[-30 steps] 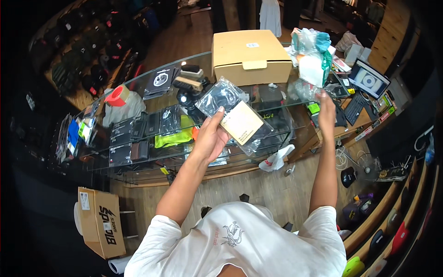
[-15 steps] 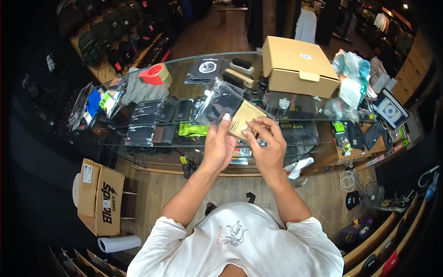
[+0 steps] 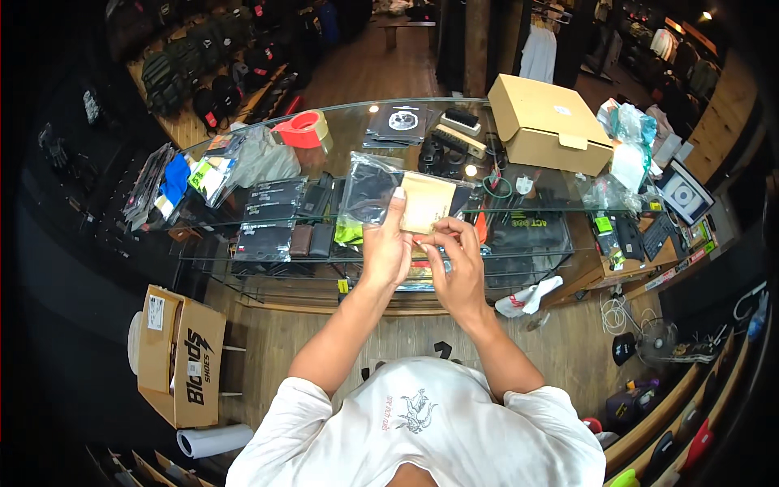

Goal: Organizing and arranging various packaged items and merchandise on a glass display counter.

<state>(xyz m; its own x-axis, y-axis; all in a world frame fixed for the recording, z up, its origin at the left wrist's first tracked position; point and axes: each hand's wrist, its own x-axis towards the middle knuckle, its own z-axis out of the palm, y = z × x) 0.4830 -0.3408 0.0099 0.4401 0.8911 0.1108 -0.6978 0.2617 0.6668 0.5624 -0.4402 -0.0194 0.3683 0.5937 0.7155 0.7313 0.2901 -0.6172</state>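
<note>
A flat tan card packet (image 3: 427, 204) lies against a clear plastic bag (image 3: 370, 185) with something dark inside; I cannot tell whether the packet sits in the bag or on it. Both are held up over the glass counter. My left hand (image 3: 385, 252) is closed on them, its thumb pressing on the front near the packet's left edge and the fingers behind. At the packet's lower right corner, my right hand (image 3: 457, 266) pinches with thumb and fingertips. What exactly lies between those fingertips is too small to make out.
The glass counter (image 3: 519, 201) carries a cardboard box (image 3: 552, 122), brushes (image 3: 461, 140), a red tape dispenser (image 3: 302, 130) and black packets (image 3: 269, 213). To the right stand a keyboard and a screen (image 3: 686, 193). A larger carton (image 3: 180, 357) rests at lower left.
The packet and bag have turned from a slant to nearly upright. My right hand has slid from the packet's face down to its lower corner. The whole view has shifted slightly.
</note>
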